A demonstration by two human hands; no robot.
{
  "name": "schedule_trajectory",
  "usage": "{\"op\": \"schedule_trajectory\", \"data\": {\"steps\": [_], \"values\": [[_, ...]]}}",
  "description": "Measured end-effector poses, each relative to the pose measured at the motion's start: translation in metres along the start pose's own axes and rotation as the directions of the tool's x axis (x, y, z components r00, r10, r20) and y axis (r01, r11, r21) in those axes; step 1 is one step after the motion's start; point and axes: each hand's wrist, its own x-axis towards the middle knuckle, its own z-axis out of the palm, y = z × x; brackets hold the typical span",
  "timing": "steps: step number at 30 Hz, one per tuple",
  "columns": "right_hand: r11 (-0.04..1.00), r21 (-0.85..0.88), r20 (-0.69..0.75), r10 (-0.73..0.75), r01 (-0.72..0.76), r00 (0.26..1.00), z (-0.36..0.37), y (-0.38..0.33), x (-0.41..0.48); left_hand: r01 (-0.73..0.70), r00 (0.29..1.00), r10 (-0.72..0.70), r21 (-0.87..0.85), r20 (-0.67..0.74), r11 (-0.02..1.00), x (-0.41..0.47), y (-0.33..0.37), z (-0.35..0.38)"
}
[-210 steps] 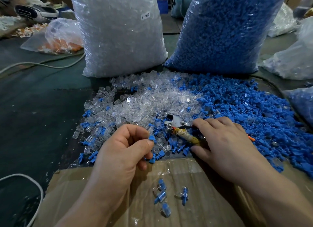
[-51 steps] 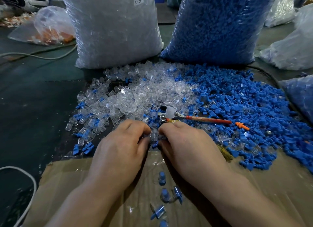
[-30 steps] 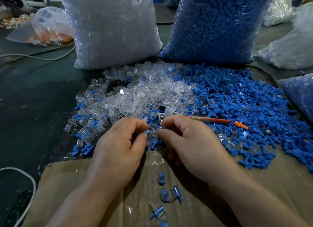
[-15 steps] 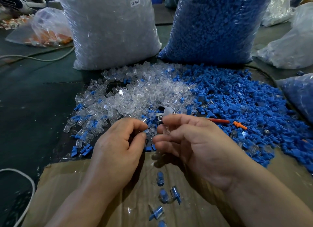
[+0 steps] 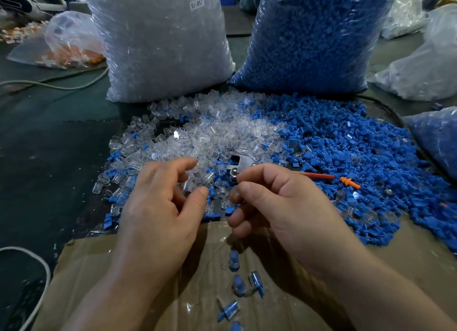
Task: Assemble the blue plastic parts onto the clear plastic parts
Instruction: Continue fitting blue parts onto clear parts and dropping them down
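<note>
A heap of loose clear plastic parts (image 5: pixel 217 133) lies beside a heap of loose blue plastic parts (image 5: pixel 346 152) on the dark table. My right hand (image 5: pixel 284 207) pinches a small clear part (image 5: pixel 232 194) between thumb and forefinger, just above the near edge of the heaps. My left hand (image 5: pixel 160 207) hovers to its left over the clear parts, its thumb and forefinger apart; I see nothing between them. Several assembled pieces (image 5: pixel 238 285), blue set into clear, lie on the cardboard sheet (image 5: pixel 99 269) below my hands.
A big bag of clear parts (image 5: pixel 160 41) and a big bag of blue parts (image 5: pixel 309 34) stand behind the heaps. A metal tool with a red handle (image 5: pixel 319 176) and an orange plug (image 5: pixel 348 182) lie among the parts. A white cable (image 5: pixel 37 269) loops at lower left.
My right hand has lifted off the pile with a clear part pinched in it. My left thumb and forefinger, pressed together half a second ago, have spread apart.
</note>
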Motion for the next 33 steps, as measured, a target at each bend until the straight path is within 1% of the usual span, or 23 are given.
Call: {"op": "schedule_trajectory", "data": {"steps": [1, 3, 4, 6, 10, 11, 12, 13, 14, 15, 16, 18, 20, 23, 24, 26, 27, 28, 29, 31, 32, 33], "values": [[0.999, -0.035, 0.004, -0.018, 0.018, 1.0, 0.001, 0.0, -0.001, -0.016, 1.0, 0.017, -0.036, 0.007, 0.999, -0.001, 0.003, -0.002], [0.993, -0.098, 0.001, -0.061, 0.061, 0.998, 0.003, 0.0, -0.002, -0.033, 0.995, 0.045, -0.131, 0.091, 0.991, -0.004, 0.012, -0.003], [0.989, -0.128, -0.001, -0.075, 0.074, 0.997, 0.004, 0.001, -0.002, -0.056, 0.989, 0.075, -0.145, 0.131, 0.988, -0.006, 0.016, -0.002], [0.986, -0.151, 0.005, -0.074, 0.074, 0.997, 0.004, 0.002, -0.003, -0.091, 0.978, 0.114, -0.139, 0.173, 0.986, -0.007, 0.019, 0.0], [0.986, -0.157, 0.023, -0.06, 0.063, 0.998, 0.003, 0.002, -0.004, -0.077, 0.975, 0.106, -0.151, 0.194, 0.986, -0.005, 0.019, -0.001], [0.98, -0.19, 0.02, -0.063, 0.066, 0.998, 0.004, 0.003, -0.004, -0.074, 0.974, 0.102, -0.141, 0.203, 0.987, -0.005, 0.02, -0.001], [0.96, -0.268, 0.017, -0.079, 0.08, 0.997, 0.004, 0.004, -0.004, -0.07, 0.974, 0.096, -0.128, 0.207, 0.989, -0.006, 0.02, -0.001], [0.916, -0.388, 0.017, -0.109, 0.107, 0.994, 0.003, 0.005, -0.004, -0.063, 0.975, 0.086, -0.114, 0.206, 0.991, -0.007, 0.02, 0.0], [0.847, -0.514, 0.025, -0.144, 0.136, 0.989, 0.002, 0.006, -0.004, -0.055, 0.977, 0.074, -0.1, 0.198, 0.993, -0.007, 0.019, 0.001], [0.777, -0.608, 0.038, -0.177, 0.163, 0.984, 0.002, 0.006, -0.005, -0.041, 0.981, 0.056, -0.083, 0.187, 0.996, -0.007, 0.019, 0.002], [0.721, -0.666, 0.052, -0.209, 0.19, 0.977, 0.002, 0.006, -0.005, -0.016, 0.984, 0.028, -0.068, 0.178, 0.998, -0.007, 0.017, 0.003], [0.638, -0.731, 0.082, -0.269, 0.242, 0.96, 0.003, 0.004, -0.007, 0.05, 0.99, -0.041, -0.065, 0.132, 0.997, -0.007, 0.012, 0.004], [0.526, -0.804, 0.127, -0.306, 0.279, 0.943, 0.004, 0.002, -0.008, 0.149, 0.988, -0.141, -0.129, 0.069, 0.98, -0.005, 0.01, 0.002], [0.346, -0.897, 0.185, -0.268, 0.273, 0.946, 0.005, 0.002, -0.009, 0.291, 0.954, -0.301, -0.267, 0.003, 0.919, 0.002, 0.005, -0.006], [0.307, -0.912, 0.201, -0.242, 0.272, 0.949, 0.006, 0.003, -0.009, 0.318, 0.944, -0.33, -0.312, 0.014, 0.895, 0.005, 0.002, -0.01], [0.235, -0.93, 0.238, -0.196, 0.281, 0.951, 0.009, 0.004, -0.009, 0.373, 0.927, -0.359, -0.364, 0.106, 0.854, 0.009, 0.0, -0.019], [0.205, -0.937, 0.248, -0.179, 0.283, 0.952, 0.011, 0.004, -0.008, 0.404, 0.915, -0.37, -0.355, 0.162, 0.843, 0.01, -0.001, -0.021], [0.182, -0.942, 0.253, -0.172, 0.283, 0.952, 0.013, 0.005, -0.007, 0.428, 0.903, -0.383, -0.307, 0.196, 0.85, 0.009, -0.003, -0.022], [0.164, -0.945, 0.254, -0.174, 0.283, 0.951, 0.014, 0.006, -0.005, 0.421, 0.902, -0.384, -0.201, 0.199, 0.885, 0.007, -0.005, -0.02], [0.136, -0.951, 0.253, -0.177, 0.279, 0.951, 0.015, 0.008, -0.002, 0.311, 0.933, -0.324, 0.099, 0.159, 0.945, 0.004, -0.004, -0.018], [0.125, -0.953, 0.253, -0.176, 0.277, 0.951, 0.016, 0.009, 0.0, 0.242, 0.949, -0.274, 0.201, 0.154, 0.949, 0.002, 0.0, -0.017], [0.114, -0.955, 0.253, -0.175, 0.275, 0.952, 0.016, 0.01, 0.002, 0.199, 0.957, -0.243, 0.248, 0.161, 0.948, 0.001, 0.005, -0.016]]}}
